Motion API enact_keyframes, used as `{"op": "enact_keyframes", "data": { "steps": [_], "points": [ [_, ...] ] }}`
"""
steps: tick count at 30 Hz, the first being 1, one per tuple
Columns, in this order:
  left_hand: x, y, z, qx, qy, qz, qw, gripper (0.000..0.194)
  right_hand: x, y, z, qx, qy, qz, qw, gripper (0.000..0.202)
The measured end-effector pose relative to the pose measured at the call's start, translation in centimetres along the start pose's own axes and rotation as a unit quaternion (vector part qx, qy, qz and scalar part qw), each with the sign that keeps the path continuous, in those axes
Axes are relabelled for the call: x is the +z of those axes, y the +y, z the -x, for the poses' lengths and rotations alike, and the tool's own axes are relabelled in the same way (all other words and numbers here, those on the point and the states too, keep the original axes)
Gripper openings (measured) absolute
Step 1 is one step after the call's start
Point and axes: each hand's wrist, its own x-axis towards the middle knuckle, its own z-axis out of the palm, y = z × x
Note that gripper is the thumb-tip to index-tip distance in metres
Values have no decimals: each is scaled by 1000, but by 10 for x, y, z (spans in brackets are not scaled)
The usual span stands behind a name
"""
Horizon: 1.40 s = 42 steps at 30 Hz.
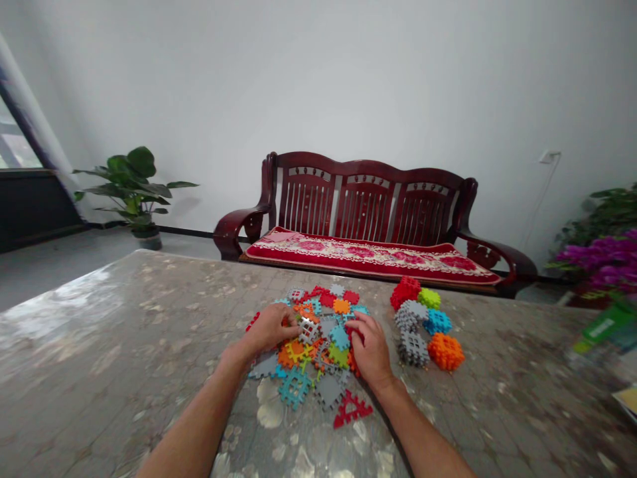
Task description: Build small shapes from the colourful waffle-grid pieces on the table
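My left hand (273, 325) reaches into the left side of a loose pile of flat, notched plastic building tiles. Its thumb and fingers pinch the edge of a grey lattice tile (308, 330). On the pile's right side is my right hand (369, 348), its fingers curled in beside a light blue tile (340, 336); whatever they grip is hidden. Around the hands lie an orange tile (341, 306), a teal lattice tile (295, 388), a grey solid tile (330, 389) and a yellow-green tile (339, 356). Nearest me is a red triangular tile (353, 409).
Sorted stacks stand right of the pile: red (405, 292), lime (429, 298), blue (438, 322), orange (446, 352) and grey (413, 348). A patterned cover lies on the table (164, 332). Purple flowers (604, 259) stand far right; a wooden bench (365, 206) is behind.
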Motion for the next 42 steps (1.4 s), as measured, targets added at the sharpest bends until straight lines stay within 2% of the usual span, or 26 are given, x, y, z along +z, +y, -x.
{"op": "enact_keyframes", "data": {
  "steps": [4,7,13,18,20,24,29,33,36,39,42],
  "points": [
    [-3,4,0,-31,69,54,996,18,-1,-1,0,-8,2,8,1000,32],
    [-6,9,-1,-85,83,109,987,27,-2,-1,1,-19,8,11,1000,32],
    [-7,22,-1,-126,30,269,954,38,-5,-16,3,-74,10,-2,997,28],
    [1,38,1,-146,-47,361,920,44,-8,-36,5,-110,-1,-30,993,45],
    [7,42,1,-156,-60,376,911,44,-9,-41,5,-113,-3,-29,993,56],
    [21,44,0,-158,-57,368,915,42,-11,-44,6,-113,-4,-11,993,67],
    [35,51,2,-165,-81,398,899,41,-14,-43,5,-149,-7,27,988,51],
    [33,61,4,-149,-92,402,899,39,-20,-47,3,-154,-8,36,987,50],
    [25,61,2,-134,-44,372,918,38,-28,-52,-3,-140,-14,27,990,53],
    [12,48,-2,-140,69,344,926,39,-38,-49,-12,-94,6,16,995,52],
    [-4,24,-3,-168,196,314,914,35,-51,-36,-25,-34,28,4,999,49]
  ]
}}
